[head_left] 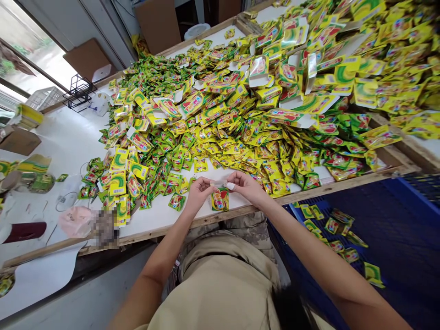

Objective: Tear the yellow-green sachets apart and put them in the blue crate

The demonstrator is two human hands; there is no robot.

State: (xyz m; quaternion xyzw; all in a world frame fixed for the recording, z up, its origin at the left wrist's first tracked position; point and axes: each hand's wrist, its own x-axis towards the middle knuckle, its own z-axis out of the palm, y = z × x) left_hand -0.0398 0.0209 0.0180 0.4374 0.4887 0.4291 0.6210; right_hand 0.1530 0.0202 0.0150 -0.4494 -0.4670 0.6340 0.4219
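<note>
Both hands meet at the table's front edge around a small yellow, green and red box (220, 200). My left hand (202, 191) pinches the box's upper left part, fingers closed. On the other side my right hand (245, 187) is closed at the upper right, its thumb and fingertips at the pale flap. The box hangs upright with its printed front showing. Beyond the hands lies a large heap of green and yellow sachets (223, 142), with flat boxes (192, 104) scattered on top. One green sachet (176, 201) lies left of my left hand.
A wooden rim (330, 187) borders the table. At the right below stands a blue crate (395, 220) holding several boxed packets. To the left are a black wire rack (78, 91), a clear jar (41, 182), a dark red cylinder (27, 232) and a pink bag (74, 222).
</note>
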